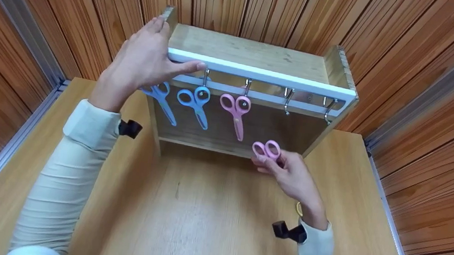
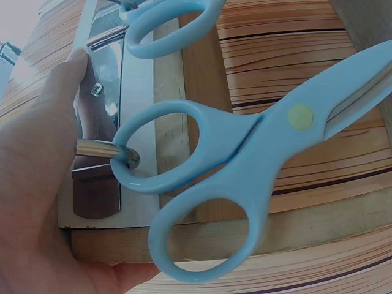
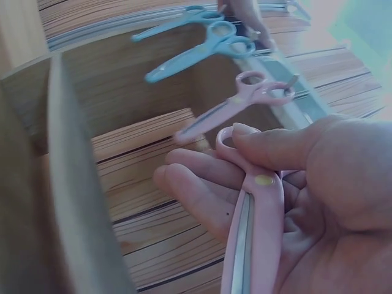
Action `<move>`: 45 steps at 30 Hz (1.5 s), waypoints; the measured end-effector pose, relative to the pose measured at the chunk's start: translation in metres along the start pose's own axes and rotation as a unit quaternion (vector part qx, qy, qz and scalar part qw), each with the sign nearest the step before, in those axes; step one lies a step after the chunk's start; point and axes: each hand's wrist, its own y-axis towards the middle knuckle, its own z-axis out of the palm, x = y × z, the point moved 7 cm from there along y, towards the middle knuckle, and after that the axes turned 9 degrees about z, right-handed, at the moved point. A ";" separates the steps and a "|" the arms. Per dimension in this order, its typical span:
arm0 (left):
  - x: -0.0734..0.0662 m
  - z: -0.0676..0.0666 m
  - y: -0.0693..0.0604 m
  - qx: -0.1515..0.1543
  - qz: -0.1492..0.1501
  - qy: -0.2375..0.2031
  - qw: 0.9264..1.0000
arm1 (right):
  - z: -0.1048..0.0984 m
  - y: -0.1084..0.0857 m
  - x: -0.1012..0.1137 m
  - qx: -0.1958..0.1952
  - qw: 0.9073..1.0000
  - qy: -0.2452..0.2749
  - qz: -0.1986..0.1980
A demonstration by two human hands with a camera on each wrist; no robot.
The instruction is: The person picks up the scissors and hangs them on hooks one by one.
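A small wooden rack (image 1: 248, 48) carries a white front rail with metal hooks. My left hand (image 1: 141, 53) grips its left corner, thumb along the rail and fingers round the side panel. Two pairs of blue scissors (image 1: 198, 109) hang by a handle loop from the left hooks, the outermost partly hidden by that hand in the head view. Pink scissors (image 1: 237, 113) dangle from the middle hook. Below and right of them, my right hand (image 1: 294, 173) pinches a second pair of pink scissors (image 3: 263, 214) between thumb and fingers, loops up, blades toward the palm and wrist.
Two bare hooks (image 1: 287, 102) show at the rail's right end. Part of a yellow ring (image 1: 299, 209) peeks out beside the right wrist on the wooden table (image 1: 186, 225). Wood-slatted walls (image 1: 435, 138) close in the back and both sides.
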 end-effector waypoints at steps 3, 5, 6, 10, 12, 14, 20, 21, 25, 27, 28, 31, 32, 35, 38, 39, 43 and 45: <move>0.001 0.000 0.000 0.001 -0.002 -0.002 1.000 | -0.003 0.002 0.015 0.005 1.000 0.007 -0.025; 0.001 0.000 0.000 0.001 0.000 -0.001 1.000 | -0.007 0.003 0.024 0.003 0.999 0.008 -0.034; 0.001 0.000 0.000 0.001 0.000 -0.001 1.000 | -0.009 0.003 0.028 0.001 0.999 0.012 -0.037; 0.001 0.000 0.000 0.001 0.001 0.000 1.000 | -0.015 0.005 0.042 -0.005 0.998 0.027 -0.052; 0.001 0.000 0.000 0.001 0.000 0.000 1.000 | -0.018 0.005 0.048 -0.009 0.997 0.035 -0.063; 0.001 0.001 -0.001 0.002 -0.002 -0.002 1.000 | -0.021 0.005 0.053 -0.014 0.996 0.036 -0.075; 0.001 0.001 -0.002 0.003 -0.005 -0.007 1.000 | -0.028 0.009 0.061 -0.023 0.995 0.052 -0.082; 0.001 0.001 -0.002 0.003 -0.005 -0.007 1.000 | -0.029 0.011 0.062 -0.024 0.995 0.055 -0.080; 0.001 0.001 -0.002 0.002 -0.004 -0.005 1.000 | -0.031 0.016 0.062 -0.021 0.994 0.071 -0.077; 0.000 0.000 -0.001 0.000 -0.001 -0.002 1.000 | -0.031 0.019 0.061 -0.019 0.994 0.079 -0.077; 0.000 0.000 -0.001 -0.002 0.001 0.000 1.000 | -0.031 0.020 0.061 -0.019 0.993 0.082 -0.078; -0.001 -0.001 0.000 -0.006 0.007 0.006 1.000 | -0.032 0.023 0.058 -0.021 0.993 0.089 -0.076; -0.001 -0.001 0.000 -0.007 0.009 0.008 1.000 | -0.032 0.024 0.056 -0.022 0.993 0.090 -0.076; -0.001 -0.001 0.000 -0.005 0.009 0.009 1.000 | -0.033 0.027 0.054 -0.025 0.993 0.085 -0.075; -0.001 0.000 0.000 -0.003 0.007 0.006 1.000 | -0.033 0.029 0.052 -0.027 0.994 0.078 -0.075; -0.001 0.000 0.000 -0.002 0.007 0.005 1.000 | -0.033 0.030 0.051 -0.028 0.994 0.075 -0.076; -0.001 0.000 -0.001 -0.002 0.005 0.004 1.000 | -0.033 0.033 0.049 -0.027 0.994 0.075 -0.071; 0.000 0.000 -0.001 -0.002 0.004 0.003 1.000 | -0.033 0.034 0.047 -0.028 0.994 0.076 -0.068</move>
